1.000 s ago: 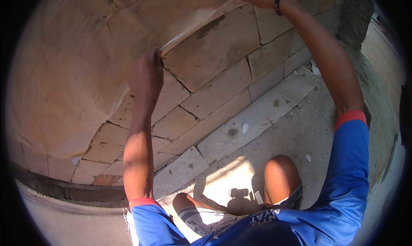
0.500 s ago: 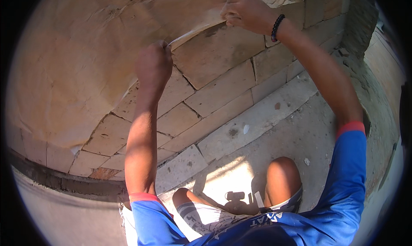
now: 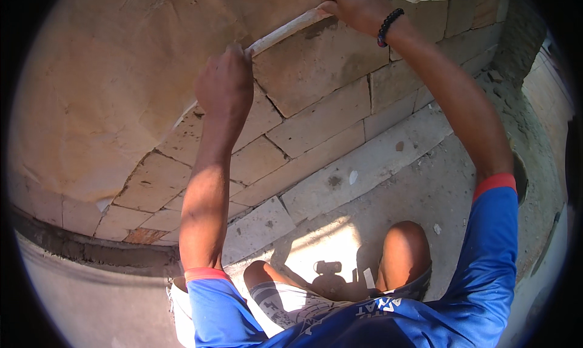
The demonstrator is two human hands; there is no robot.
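A large brown, creased sheet (image 3: 109, 99), paper-like in look, covers the upper part of a block wall (image 3: 322, 71). My left hand (image 3: 225, 81) is closed in a fist on the sheet's lower edge. Farther right along that same edge, my right hand (image 3: 359, 9) pinches it; its fingertips are partly cut off by the top of the picture. Between the two hands the edge is turned up and shows a narrow white strip (image 3: 285, 31). A dark beaded bracelet (image 3: 388, 26) circles my right wrist.
A pale ledge (image 3: 328, 187) runs along the foot of the wall, with rough grey ground (image 3: 449, 226) beside it. A rough cement column (image 3: 519, 38) stands at the far right. Behind my left arm is part of a white bucket-like thing (image 3: 181, 311).
The white strip along the sheet's edge between my hands shows wider than before. Both hands keep their hold; the whole view has shifted slightly.
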